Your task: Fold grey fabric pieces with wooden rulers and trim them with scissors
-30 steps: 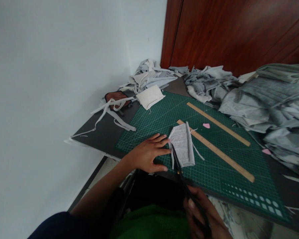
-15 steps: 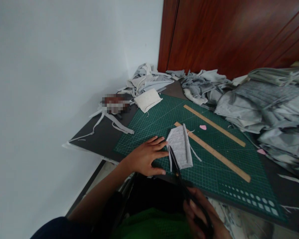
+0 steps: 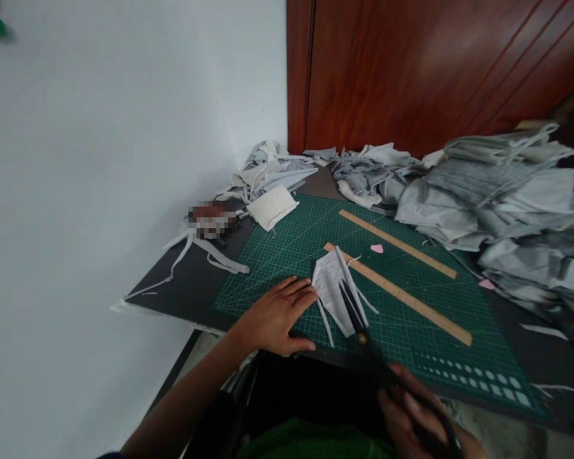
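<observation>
A small light grey piece of cloth [image 3: 326, 277] lies on the green cutting mat [image 3: 296, 239], with thin strips hanging by its sides. My left hand [image 3: 275, 322] is spread flat on the mat, open, its fingertips at the cloth's left edge. In my right hand [image 3: 404, 408], closed around the handles, are large black scissors [image 3: 362, 338]. Their slightly parted blades reach over the lower right part of the cloth. Whether a layer of cloth lies between the blades I cannot tell.
Two wooden rulers [image 3: 409, 248] lie slanted across the mat, one passing under the cloth's top edge. A folded cream cloth [image 3: 272, 207] and a scrap heap [image 3: 268, 169] are at the back left. Grey fabric piles [image 3: 478, 197] fill the right. A small pink piece [image 3: 377, 248] is nearby.
The scissors have shifted from the cloth's left edge to its right side, blades now apart. A strip on the left now stands away from the cloth. My left hand stays by the left edge.
</observation>
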The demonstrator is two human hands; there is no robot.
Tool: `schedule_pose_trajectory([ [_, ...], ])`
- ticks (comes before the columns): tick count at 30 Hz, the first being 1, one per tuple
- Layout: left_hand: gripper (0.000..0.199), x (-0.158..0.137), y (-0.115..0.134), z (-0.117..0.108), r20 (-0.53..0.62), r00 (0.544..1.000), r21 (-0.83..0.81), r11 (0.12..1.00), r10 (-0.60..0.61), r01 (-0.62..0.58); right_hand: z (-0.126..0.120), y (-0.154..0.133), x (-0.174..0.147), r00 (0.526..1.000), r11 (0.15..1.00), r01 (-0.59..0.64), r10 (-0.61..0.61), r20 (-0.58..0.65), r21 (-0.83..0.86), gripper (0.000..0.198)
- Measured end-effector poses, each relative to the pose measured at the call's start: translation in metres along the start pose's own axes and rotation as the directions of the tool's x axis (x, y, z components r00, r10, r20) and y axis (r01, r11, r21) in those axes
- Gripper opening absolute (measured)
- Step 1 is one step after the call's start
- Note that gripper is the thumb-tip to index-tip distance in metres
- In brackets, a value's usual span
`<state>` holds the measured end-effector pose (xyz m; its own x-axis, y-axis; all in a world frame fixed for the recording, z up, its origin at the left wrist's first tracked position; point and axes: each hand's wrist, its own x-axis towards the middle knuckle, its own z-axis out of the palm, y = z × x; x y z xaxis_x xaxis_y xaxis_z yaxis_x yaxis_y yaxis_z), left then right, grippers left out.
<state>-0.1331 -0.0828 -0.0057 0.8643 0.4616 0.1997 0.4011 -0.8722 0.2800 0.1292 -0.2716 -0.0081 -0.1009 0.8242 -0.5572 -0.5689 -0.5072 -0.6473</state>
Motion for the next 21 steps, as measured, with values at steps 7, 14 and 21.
schedule_pose_trajectory([
  [7, 0.089, 0.008, 0.013, 0.01, -0.039, 0.999, 0.178, 0.984, 0.034, -0.026, 0.038, -0.017, 0.033, 0.997, 0.97, -0.008, -0.009, 0.072, 0.244, 0.049],
  [14, 0.08, 0.035, 0.037, 0.027, -0.009, 0.97, 0.085, 0.967, 0.242, -0.24, 0.0, 0.016, 0.005, 0.996, 0.98, 0.084, -0.084, -0.006, 0.179, 0.042],
  [21, 0.071, 0.071, 0.043, 0.028, 0.025, 0.978, 0.072, 0.975, 0.208, -0.209, -0.02, 0.026, -0.015, 0.99, 0.992, 0.032, -0.014, -0.142, 0.12, 0.059],
])
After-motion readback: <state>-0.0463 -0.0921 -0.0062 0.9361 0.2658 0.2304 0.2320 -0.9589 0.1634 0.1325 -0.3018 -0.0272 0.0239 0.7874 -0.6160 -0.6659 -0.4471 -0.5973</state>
